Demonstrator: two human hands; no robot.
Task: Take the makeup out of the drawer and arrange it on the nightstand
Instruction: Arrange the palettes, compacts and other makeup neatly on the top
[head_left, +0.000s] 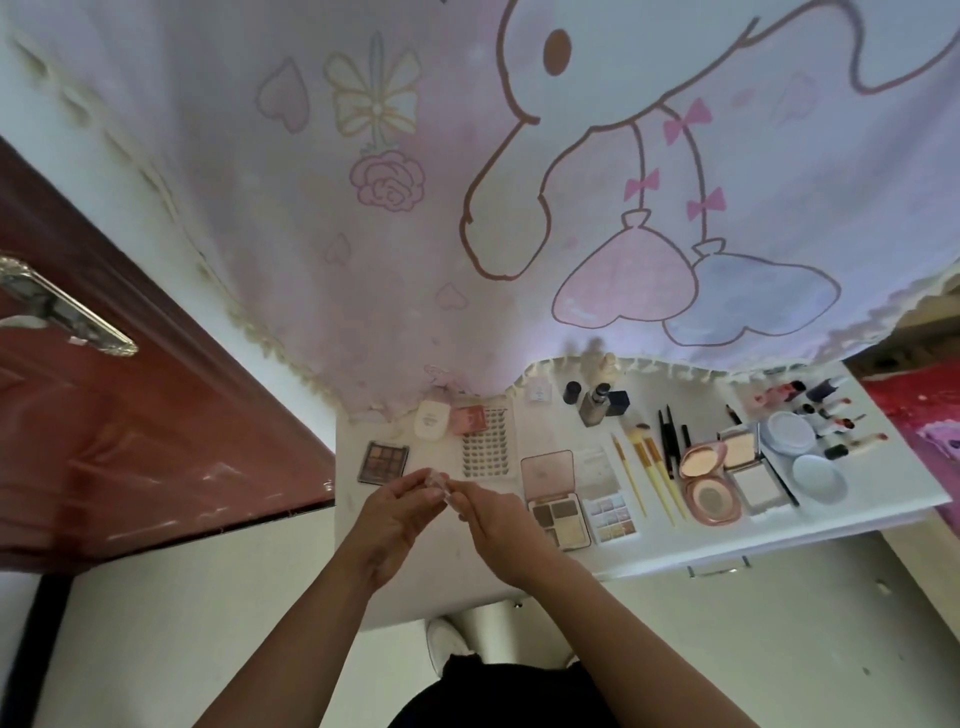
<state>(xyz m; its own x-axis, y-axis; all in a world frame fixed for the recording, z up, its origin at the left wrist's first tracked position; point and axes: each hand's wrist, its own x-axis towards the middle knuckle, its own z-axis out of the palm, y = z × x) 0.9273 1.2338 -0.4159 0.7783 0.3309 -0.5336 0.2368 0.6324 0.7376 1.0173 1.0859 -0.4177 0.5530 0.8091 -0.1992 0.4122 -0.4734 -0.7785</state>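
Note:
My left hand (397, 512) and my right hand (493, 519) meet above the left part of the white nightstand (675, 545). Between their fingertips they pinch a small clear makeup item (439, 486). Just behind my left hand lies a dark eyeshadow palette (383, 461). A sheet of false lashes (488, 447) lies behind the hands. An open pink palette (556, 499) and a pale palette (605, 493) lie to the right of my right hand. The drawer's inside is hidden; only its handle (719, 569) shows under the front edge.
Yellow-handled brushes (649, 473), black pencils (670, 436), pink compacts (706, 480), round blue tins (808, 452), lipsticks (841, 421) and bottles (597, 400) fill the right half. A cartoon-print cloth (467, 208) hangs behind. A red-brown door (130, 415) stands at left.

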